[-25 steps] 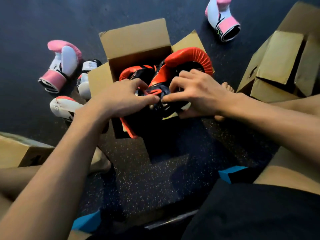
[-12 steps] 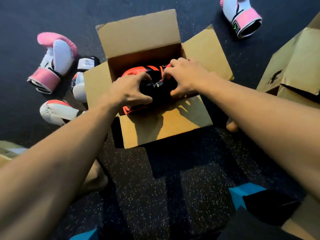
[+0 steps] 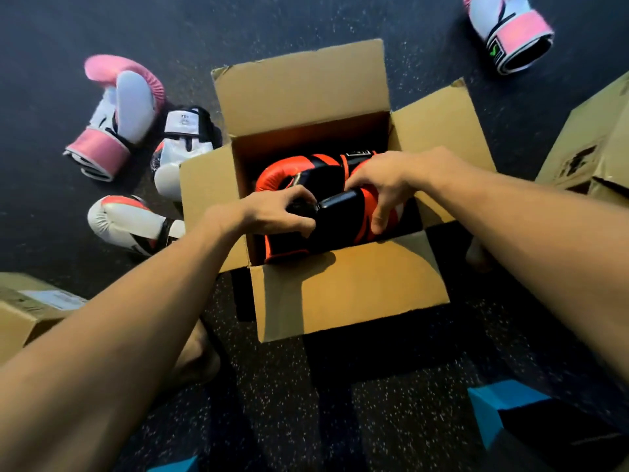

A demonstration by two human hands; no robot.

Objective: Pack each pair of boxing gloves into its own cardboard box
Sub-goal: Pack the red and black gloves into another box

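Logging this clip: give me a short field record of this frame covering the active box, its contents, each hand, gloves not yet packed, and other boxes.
Active box: open cardboard box, flaps spread
Contents: red-and-black gloves, side by side inside
Left hand: left hand grips a black cuff
Right hand: right hand grips the other glove
Unpacked: pink-and-white glove left, second pink-and-white glove top right, two white gloves by the left flap
Other boxes: right box, left box
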